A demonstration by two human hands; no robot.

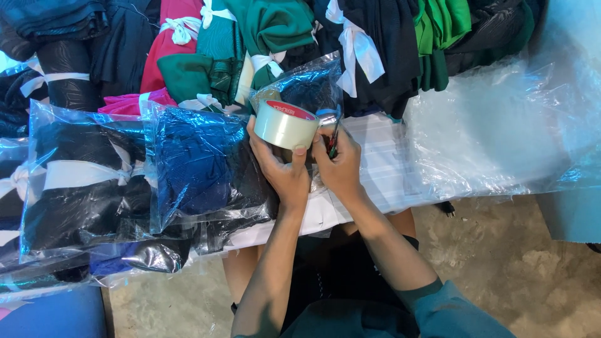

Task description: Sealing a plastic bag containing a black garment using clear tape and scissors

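My left hand [280, 169] grips a roll of clear packing tape [286, 124] with a red core, thumb across its front. My right hand [338, 164] sits just to the right of the roll, fingers pinched at the tape's loose end beside a small dark cutter [333, 136]. Both hands hover over a clear plastic bag holding dark blue fabric [307, 87]. A bagged blue garment [194, 164] lies directly left of my left hand.
Bagged dark garments tied with white strips [81, 181] are stacked at the left. Folded green, red and black clothes with white ties [263, 37] pile up behind. Loose clear plastic sheeting [494, 131] spreads to the right. Concrete floor [501, 263] lies below.
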